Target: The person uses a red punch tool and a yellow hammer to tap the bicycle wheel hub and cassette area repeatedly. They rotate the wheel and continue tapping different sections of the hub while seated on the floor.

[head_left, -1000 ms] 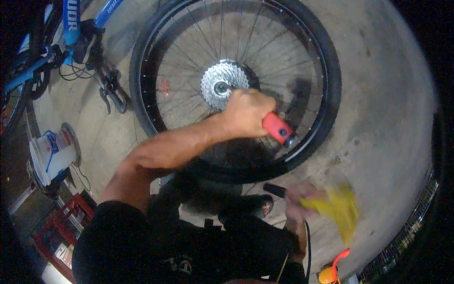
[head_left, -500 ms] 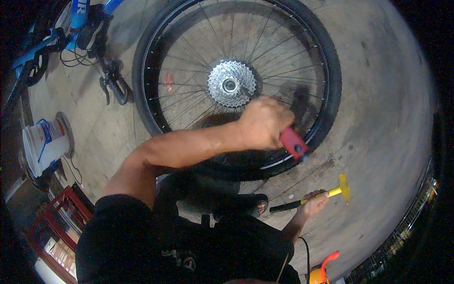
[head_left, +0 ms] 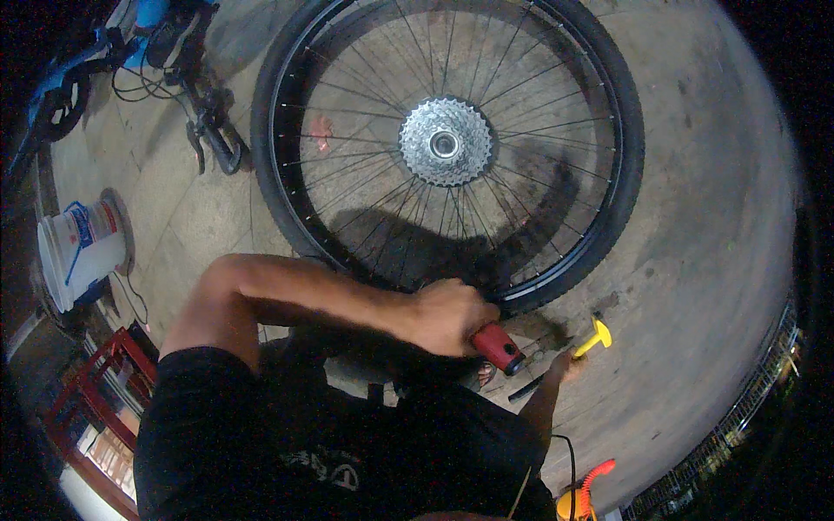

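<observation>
My left hand (head_left: 452, 318) is closed around a red-handled tool (head_left: 498, 346); a dark round hole shows near the handle's end, and the tool's working end is hidden by my fist. It is just in front of the near edge of a bicycle wheel (head_left: 631, 165). A silver cassette (head_left: 465, 146) of stacked toothed sprockets sits at the wheel's hub, and nothing touches it. Lower right, my right hand (head_left: 570, 366) grips a hammer (head_left: 599, 335) with a yellow head and upper shaft and a black grip.
A blue bicycle with black handlebars (head_left: 213, 130) is at upper left. A white bucket (head_left: 87, 247) with a blue handle stands at the left, above a dark red frame (head_left: 91, 382). An orange and yellow object (head_left: 569, 504) with a coiled hose is at lower right.
My left hand has drawn back from beside the cassette toward my body, bringing the red-handled tool. My right hand and the hammer have shifted slightly left. The wheel appears a little farther right.
</observation>
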Available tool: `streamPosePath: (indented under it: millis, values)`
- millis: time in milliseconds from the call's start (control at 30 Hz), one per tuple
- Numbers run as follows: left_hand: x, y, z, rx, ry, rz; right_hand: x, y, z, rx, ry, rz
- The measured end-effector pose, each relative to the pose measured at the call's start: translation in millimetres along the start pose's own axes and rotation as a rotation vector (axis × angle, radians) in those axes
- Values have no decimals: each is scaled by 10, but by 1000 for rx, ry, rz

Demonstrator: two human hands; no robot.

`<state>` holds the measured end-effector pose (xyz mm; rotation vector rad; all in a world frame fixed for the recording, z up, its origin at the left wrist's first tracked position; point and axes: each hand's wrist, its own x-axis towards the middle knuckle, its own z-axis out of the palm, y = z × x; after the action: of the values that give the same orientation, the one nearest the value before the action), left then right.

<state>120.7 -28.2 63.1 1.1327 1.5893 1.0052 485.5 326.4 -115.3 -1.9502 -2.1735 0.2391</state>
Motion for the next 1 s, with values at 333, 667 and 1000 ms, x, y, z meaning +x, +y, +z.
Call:
streamPosePath:
  millis: [333, 667, 1000]
  values:
    - [-698, -489, -107, 66, -63, -157, 119, 457, 245, -155, 86, -298]
    - [-895, -568, 132, 8, -188, -294, 279, -2872, -744, 444, -56, -704]
    - [-787, -484, 91, -39, -271, -292, -1499, -4955, -403, 180, -545, -1534]
